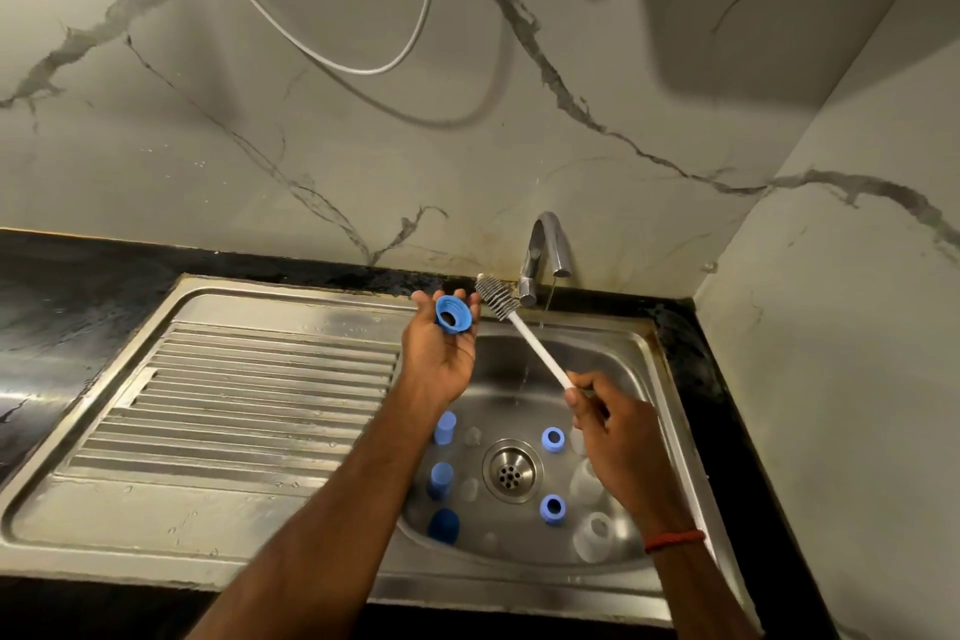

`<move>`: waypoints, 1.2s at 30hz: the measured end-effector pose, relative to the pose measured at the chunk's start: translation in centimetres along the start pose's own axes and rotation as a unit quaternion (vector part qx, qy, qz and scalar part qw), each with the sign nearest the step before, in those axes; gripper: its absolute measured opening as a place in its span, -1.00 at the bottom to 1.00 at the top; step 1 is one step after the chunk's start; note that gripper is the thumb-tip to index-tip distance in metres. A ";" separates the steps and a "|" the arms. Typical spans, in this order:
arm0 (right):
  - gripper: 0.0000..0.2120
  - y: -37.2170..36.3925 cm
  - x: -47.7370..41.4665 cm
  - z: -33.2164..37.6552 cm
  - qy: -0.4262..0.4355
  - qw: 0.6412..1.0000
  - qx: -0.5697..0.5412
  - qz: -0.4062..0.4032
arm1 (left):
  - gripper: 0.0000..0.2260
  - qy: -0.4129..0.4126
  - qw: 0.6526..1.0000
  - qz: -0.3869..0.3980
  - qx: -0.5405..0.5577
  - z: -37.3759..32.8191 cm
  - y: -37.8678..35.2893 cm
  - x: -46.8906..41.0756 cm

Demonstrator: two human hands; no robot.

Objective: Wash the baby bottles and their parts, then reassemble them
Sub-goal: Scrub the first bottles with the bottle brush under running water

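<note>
the washing step is in hand. the left hand (439, 353), palm up above the sink (641, 346), cradles a blue collar ring (451, 314) in lightly curled fingers. the right hand (618, 437) pinches the end of the bottle brush (524, 333), whose bristles sit just beside the ring, near the running tap (543, 250). next, probably, the bristles must enter the ring's opening. blue caps (444, 427) and clear bottles (592, 535) wait in the basin.

Over the ribbed draining board (234, 379), at the left of the sink, there is wide room to pass. In the basin (504, 374), blue caps (441, 476) line the left edge, blue rings (552, 439) and clear bottles (587, 483) the right edge, leaving a narrow lane over the drain (511, 470). The tap (543, 255) and the brush (535, 344) block the far edge.
</note>
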State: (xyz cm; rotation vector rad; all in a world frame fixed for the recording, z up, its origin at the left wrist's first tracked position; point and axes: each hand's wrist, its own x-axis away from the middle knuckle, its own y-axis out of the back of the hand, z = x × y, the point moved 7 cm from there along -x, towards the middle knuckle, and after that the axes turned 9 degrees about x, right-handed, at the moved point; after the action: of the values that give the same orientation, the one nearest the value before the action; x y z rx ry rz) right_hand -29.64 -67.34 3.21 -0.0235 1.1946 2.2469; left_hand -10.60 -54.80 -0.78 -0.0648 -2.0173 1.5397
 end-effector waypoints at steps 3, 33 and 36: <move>-0.95 -1.9 -0.1 1.9 0.010 0.999 0.030 0.031 | -0.63 0.026 1.000 0.006 -0.014 1.8 0.3 0.6; -0.87 -0.4 0.2 1.1 0.094 0.990 0.084 0.060 | -0.69 -0.013 1.000 -0.012 -0.015 0.3 0.6 0.4; -0.86 0.1 0.0 -0.1 0.079 0.987 0.137 0.024 | -0.69 -0.009 1.000 -0.003 -0.021 0.8 0.7 0.8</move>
State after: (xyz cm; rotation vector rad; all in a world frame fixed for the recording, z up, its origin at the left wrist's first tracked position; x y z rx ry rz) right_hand -29.70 -67.52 3.25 -0.0669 1.5955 2.1334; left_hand -11.90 -54.96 -1.19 -0.0621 -2.0637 1.4993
